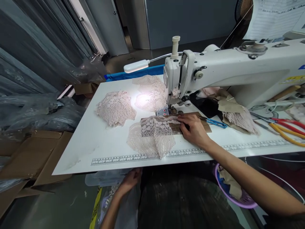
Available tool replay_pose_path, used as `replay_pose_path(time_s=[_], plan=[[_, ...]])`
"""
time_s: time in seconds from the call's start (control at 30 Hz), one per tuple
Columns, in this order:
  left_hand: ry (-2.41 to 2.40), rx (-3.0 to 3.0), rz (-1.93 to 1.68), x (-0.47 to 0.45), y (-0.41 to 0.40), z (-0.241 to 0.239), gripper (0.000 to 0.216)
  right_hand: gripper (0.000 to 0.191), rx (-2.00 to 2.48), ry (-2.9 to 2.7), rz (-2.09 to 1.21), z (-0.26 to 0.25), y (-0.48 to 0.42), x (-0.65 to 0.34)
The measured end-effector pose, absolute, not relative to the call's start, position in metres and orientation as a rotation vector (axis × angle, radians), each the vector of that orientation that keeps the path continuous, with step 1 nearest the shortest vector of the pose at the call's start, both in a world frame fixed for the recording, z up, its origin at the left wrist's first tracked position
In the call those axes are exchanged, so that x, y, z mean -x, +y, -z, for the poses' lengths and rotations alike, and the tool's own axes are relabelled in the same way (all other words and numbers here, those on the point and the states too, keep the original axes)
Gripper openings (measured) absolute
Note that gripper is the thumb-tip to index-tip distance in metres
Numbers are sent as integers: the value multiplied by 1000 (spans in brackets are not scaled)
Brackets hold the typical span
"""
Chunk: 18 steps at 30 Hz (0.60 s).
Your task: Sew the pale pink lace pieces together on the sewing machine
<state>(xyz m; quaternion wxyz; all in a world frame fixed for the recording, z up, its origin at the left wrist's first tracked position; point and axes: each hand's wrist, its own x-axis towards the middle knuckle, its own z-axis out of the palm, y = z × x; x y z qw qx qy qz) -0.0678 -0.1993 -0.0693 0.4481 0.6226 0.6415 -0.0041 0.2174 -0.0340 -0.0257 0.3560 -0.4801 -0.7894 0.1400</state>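
Observation:
A pale pink lace piece [152,136] lies on the white sewing table [95,149], its top edge near the presser foot [164,112] of a white sewing machine [226,73]. My right hand [194,128] rests flat with its fingers on a brown paper pattern [176,125] and the lace edge beside the needle. My left hand [132,179] is below the table's front edge, its fingers curled at a clear plastic bag [102,178]; what it grips is hidden.
Two more lace pieces [116,108] lie at the table's back left under a small lamp [135,66]. Blue-handled snips [215,123], red and yellow scissors [286,127] and fabric scraps [238,117] sit right. Cardboard boxes [30,159] stand left; a purple basket [235,194] is below.

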Motion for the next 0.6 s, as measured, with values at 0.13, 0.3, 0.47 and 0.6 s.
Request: replay_pose_path(time_s=[0.13,0.3,0.47,0.6], plan=[[1223,-1576,-90,84,-212,-8,30,32,1256,-2061,-326,24,-36,-217],[1223,-2224,-740,69,-136,-80,14,32,1271,-2087,-314,22,-37,-217],[1115,-2465,-592,53,-6,-51,29,34,1263,-2115,-298,22,-38,-218],[899,-2284,-521,46,40,-28,41,34,1245,-2087,-322,19,-39,-217]])
